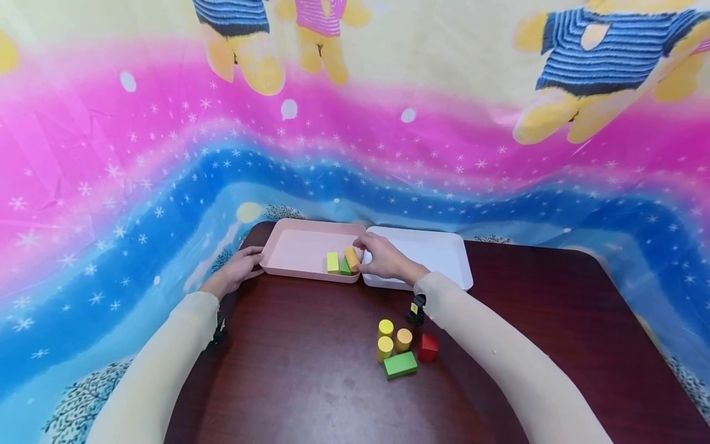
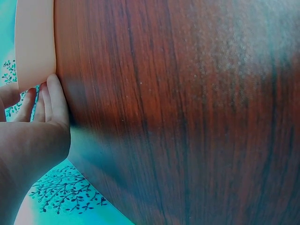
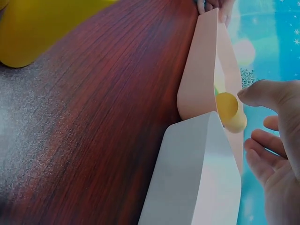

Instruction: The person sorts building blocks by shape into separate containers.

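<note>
My left hand (image 1: 238,269) touches the left end of the pink tray (image 1: 294,272) with extended fingers. In the left wrist view, the fingers (image 2: 57,101) meet the tray's outer wall. Over the tray's right end is my right hand (image 1: 384,256), its thumb close to an orange-yellow cylinder (image 1: 351,258). The right wrist view shows the thumb by the cylinder (image 3: 228,107), with the other fingers spread apart from it. Tilted, the cylinder lies by a green block (image 1: 345,267), which it partly hides. A yellow block (image 1: 332,263) stands to their left inside the tray.
A white tray (image 1: 444,250) adjoins the pink one on the right. On the dark wooden table (image 1: 299,357) nearer me stand yellow cylinders (image 1: 385,348), an orange cylinder (image 1: 403,340), a red block (image 1: 428,347) and a green rectangular block (image 1: 400,365). A patterned cloth (image 1: 355,166) hangs behind.
</note>
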Available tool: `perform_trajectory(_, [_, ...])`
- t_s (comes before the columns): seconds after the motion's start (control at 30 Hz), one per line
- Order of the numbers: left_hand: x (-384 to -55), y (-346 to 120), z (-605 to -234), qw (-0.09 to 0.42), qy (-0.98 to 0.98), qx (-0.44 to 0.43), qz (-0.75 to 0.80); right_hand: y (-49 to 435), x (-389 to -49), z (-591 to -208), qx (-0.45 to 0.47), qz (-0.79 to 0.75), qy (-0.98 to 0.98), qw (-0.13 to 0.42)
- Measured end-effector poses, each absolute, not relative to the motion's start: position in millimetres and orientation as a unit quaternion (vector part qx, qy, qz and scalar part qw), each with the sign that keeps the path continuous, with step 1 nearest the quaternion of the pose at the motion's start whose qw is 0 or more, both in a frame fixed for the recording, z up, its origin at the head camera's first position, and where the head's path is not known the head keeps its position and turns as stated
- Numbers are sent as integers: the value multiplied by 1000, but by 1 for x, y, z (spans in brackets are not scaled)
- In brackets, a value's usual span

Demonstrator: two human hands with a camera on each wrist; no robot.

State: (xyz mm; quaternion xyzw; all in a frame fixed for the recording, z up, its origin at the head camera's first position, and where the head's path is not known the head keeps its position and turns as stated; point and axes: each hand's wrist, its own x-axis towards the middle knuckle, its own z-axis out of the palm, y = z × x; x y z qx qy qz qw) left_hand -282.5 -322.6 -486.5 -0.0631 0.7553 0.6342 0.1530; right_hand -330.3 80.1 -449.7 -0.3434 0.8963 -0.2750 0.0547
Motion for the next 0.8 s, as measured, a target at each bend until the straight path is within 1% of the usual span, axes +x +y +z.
perform_trajectory(0.3, [-283, -322, -486, 151, 757, -63, 633, 86, -327, -448, -359, -274, 891, 38])
perform_trajectory(0.8, [-284, -323, -488, 155, 754, -64, 635, 105, -320, -443, -364, -271, 890, 39])
